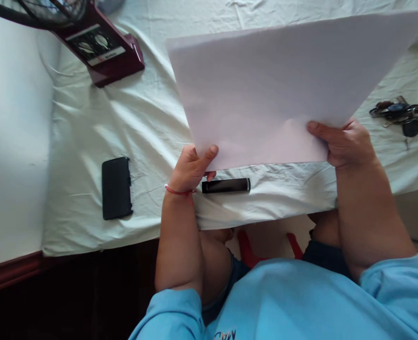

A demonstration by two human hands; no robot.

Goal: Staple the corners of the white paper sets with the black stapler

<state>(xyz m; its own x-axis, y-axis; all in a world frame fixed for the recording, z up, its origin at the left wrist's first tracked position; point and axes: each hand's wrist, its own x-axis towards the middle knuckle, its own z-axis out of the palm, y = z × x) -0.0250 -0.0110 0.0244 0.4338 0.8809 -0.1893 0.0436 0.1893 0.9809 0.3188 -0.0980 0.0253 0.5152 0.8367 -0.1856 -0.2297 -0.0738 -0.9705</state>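
A large white sheet of paper (276, 85) is held up above a bed covered in a pale sheet (123, 118). My left hand (191, 167) pinches the paper's near left corner, thumb on top. My right hand (345, 141) grips the near right edge, thumb lying across the paper. A red thread band circles my left wrist. Just below my left hand a black marker (226, 185) lies on the bed, near its front edge.
A black phone case (115, 188) lies on the bed at the left. A dark red fan base (100, 47) stands at the back left. A bunch of keys (400, 115) rests at the right. The bed's wooden frame (10, 271) shows at the lower left.
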